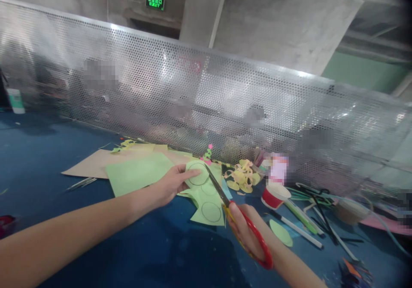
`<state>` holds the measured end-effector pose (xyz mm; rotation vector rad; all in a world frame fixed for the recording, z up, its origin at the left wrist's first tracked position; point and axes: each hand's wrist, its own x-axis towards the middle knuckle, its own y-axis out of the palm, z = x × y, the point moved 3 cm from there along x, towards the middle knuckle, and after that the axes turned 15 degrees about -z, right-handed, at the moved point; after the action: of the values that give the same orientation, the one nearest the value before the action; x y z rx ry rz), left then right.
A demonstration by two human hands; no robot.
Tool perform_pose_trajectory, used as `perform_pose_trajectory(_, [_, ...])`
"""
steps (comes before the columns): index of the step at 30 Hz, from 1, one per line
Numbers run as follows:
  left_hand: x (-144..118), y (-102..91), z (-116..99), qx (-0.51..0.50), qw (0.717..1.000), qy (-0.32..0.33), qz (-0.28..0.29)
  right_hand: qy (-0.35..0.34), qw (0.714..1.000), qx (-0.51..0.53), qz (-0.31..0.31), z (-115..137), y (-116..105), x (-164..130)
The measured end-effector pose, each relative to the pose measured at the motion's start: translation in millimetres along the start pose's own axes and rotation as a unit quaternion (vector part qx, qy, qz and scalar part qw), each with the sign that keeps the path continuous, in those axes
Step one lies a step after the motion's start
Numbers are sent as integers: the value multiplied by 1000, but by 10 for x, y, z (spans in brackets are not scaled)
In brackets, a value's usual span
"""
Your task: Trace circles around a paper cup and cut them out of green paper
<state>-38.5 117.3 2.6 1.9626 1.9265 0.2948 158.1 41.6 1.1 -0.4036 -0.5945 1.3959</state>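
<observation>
My left hand pinches a light green paper piece marked with drawn circles, held just above the blue table. My right hand grips red-handled scissors. Their blades reach up and left along the edge of the top circle. A cut-out green oval lies on the table to the right of the scissors.
A larger green sheet lies on brown card behind my left hand. Yellow paper curls, a red-and-white cup, pens and sticks lie to the right. A perforated metal screen closes off the table's far side.
</observation>
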Motion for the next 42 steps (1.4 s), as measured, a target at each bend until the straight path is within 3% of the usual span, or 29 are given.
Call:
perform_pose_trajectory(11, [-28, 36, 25, -50, 998, -12, -28, 4, 994, 42, 101, 9, -5, 21])
perform_pose_trajectory(18, [-10, 15, 68, -30, 1000, -1, -5, -35, 994, 32, 98, -4, -20, 17])
perform_pose_trajectory(32, [-123, 81, 127, -13, 1000, -1, 21, -23, 995, 56, 78, 111, -24, -3])
perform_pose_trajectory(42, [-148, 92, 108, -7, 1000, -1, 21, -53, 996, 46, 52, 8, 16, 2])
